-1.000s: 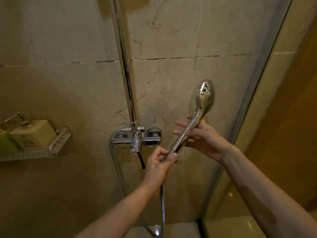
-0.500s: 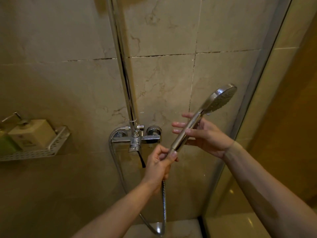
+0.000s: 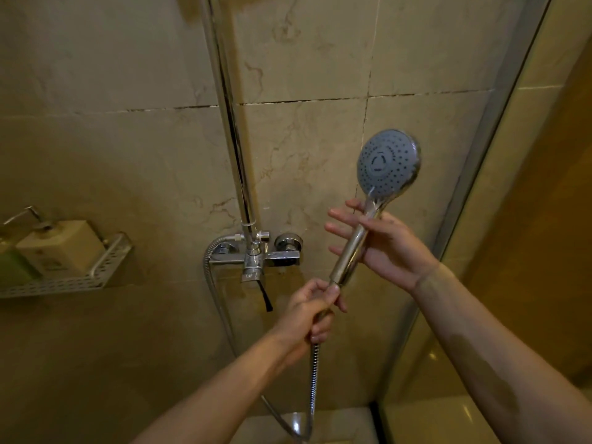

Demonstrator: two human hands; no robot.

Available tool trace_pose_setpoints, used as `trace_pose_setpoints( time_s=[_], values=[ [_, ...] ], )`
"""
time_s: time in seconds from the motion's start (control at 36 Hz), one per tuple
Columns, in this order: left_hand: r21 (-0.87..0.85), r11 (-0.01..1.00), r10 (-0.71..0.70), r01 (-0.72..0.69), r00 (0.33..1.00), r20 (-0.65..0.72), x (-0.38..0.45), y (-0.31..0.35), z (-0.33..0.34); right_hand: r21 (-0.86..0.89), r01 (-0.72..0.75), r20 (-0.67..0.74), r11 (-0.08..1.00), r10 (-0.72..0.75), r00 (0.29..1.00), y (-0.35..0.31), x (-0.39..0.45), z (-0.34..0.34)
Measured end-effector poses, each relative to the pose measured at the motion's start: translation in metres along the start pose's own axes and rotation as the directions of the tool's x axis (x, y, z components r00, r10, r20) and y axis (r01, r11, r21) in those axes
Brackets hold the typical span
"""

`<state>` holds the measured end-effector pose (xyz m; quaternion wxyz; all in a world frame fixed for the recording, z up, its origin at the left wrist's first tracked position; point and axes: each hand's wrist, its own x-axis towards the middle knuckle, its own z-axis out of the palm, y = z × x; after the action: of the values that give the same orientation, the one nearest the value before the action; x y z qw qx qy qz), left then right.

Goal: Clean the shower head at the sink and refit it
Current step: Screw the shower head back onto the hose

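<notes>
A chrome shower head points up and to the right, its grey nozzle face turned toward me. My right hand holds the handle from behind, thumb across the front and fingers spread loosely. My left hand is closed on the joint where the ribbed metal hose meets the handle's lower end. The hose loops down and back up to the chrome mixer tap on the tiled wall.
A chrome riser pipe runs up the wall above the tap. At the left a perforated wall shelf carries a beige pump bottle and a green bottle. A glass partition frame stands close on the right.
The shower head has turned about its handle: first its chrome back showed, then its edge, now the nozzle face is toward me. Both hands stayed in nearly the same places.
</notes>
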<state>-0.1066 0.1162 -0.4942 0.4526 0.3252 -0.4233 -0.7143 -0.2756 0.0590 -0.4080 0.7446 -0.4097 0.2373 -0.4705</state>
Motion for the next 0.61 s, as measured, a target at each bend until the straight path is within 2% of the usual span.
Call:
trace_pose_setpoints(
  time_s=[0.08, 0.17, 0.22, 0.28, 0.33, 0.44, 0.53, 0.61],
  values=[
    [0.035, 0.990, -0.141, 0.137, 0.970, 0.200, 0.000, 0.008, -0.001, 0.096, -0.041, 0.163, 0.995, 0.025, 0.986, 0.001, 0.002, -0.005],
    [0.098, 0.960, -0.280, 0.262, 0.904, 0.325, 0.002, 0.018, -0.002, 0.097, -0.022, 0.225, 0.995, 0.000, 0.974, 0.007, 0.003, -0.007],
    [0.221, 0.929, -0.354, 0.296, 0.886, 0.299, 0.002, 0.021, 0.003, 0.091, -0.016, 0.265, 0.996, -0.008, 0.964, 0.013, 0.005, -0.005],
    [0.339, 0.891, -0.393, 0.303, 0.888, 0.238, 0.003, 0.020, 0.011, 0.147, -0.057, 0.363, 0.987, -0.001, 0.932, 0.022, 0.007, 0.000],
    [0.375, 0.874, -0.392, 0.309, 0.904, 0.169, 0.003, 0.014, 0.018, 0.177, -0.090, 0.403, 0.980, 0.012, 0.915, 0.028, 0.007, 0.008],
    [0.393, 0.885, -0.254, 0.250, 0.966, -0.043, 0.002, 0.000, 0.030, 0.062, -0.100, 0.302, 0.993, 0.077, 0.950, 0.030, 0.007, 0.023],
    [0.479, 0.862, -0.032, 0.164, 0.962, -0.271, 0.005, -0.006, 0.034, -0.078, -0.007, 0.026, 0.997, 0.009, 1.000, 0.034, 0.007, 0.038],
    [0.609, 0.781, 0.135, 0.138, 0.915, -0.380, 0.010, -0.008, 0.034, -0.199, 0.129, -0.250, 0.971, -0.177, 0.952, 0.044, 0.004, 0.050]
  ],
)
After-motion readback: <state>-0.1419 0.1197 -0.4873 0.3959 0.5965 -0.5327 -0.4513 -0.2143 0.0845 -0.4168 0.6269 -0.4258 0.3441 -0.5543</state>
